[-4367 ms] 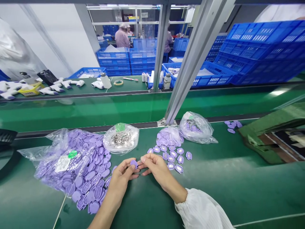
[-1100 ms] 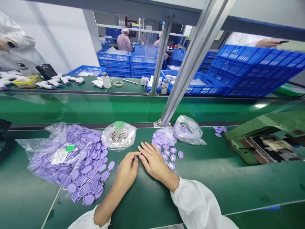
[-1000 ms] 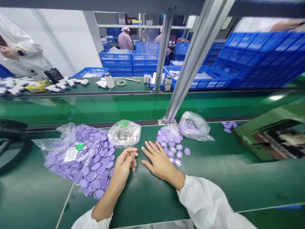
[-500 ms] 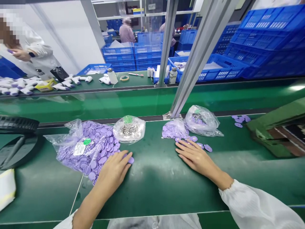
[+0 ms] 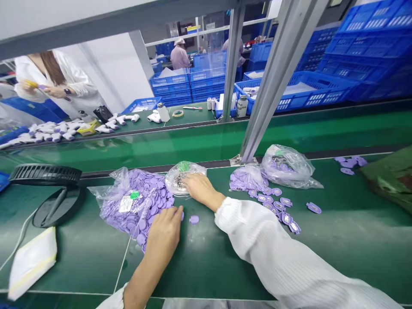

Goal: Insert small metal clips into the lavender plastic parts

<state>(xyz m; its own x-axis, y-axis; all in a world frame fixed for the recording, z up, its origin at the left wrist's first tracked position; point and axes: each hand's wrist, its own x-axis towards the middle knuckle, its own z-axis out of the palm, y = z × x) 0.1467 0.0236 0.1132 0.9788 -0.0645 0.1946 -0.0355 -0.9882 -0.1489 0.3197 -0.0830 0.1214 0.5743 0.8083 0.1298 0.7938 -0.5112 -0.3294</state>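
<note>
My left hand [image 5: 165,227] rests at the right edge of a heap of flat purple plastic pieces [image 5: 138,193] spilling from a clear bag. Its fingers are bent together, and the edge of a purple piece shows at the fingertips. A single purple piece [image 5: 194,219] lies just to the right of that hand. My right hand [image 5: 200,189] reaches across to a clear bag of small metal parts [image 5: 178,181]. Its fingertips are drawn together over the metal parts, and what they pinch is too small to make out.
Purple pieces with metal inserts [image 5: 280,206] lie scattered to the right, before two clear bags [image 5: 286,167]. A black fan [image 5: 54,193] and a folded white sheet [image 5: 34,262] are at left. A metal post [image 5: 270,81] rises behind; a green machine [image 5: 389,176] stands at right.
My right hand has moved left from the scattered purple pieces to the bag of metal parts. One purple piece now lies alone beside my left hand. The view has shifted left.
</note>
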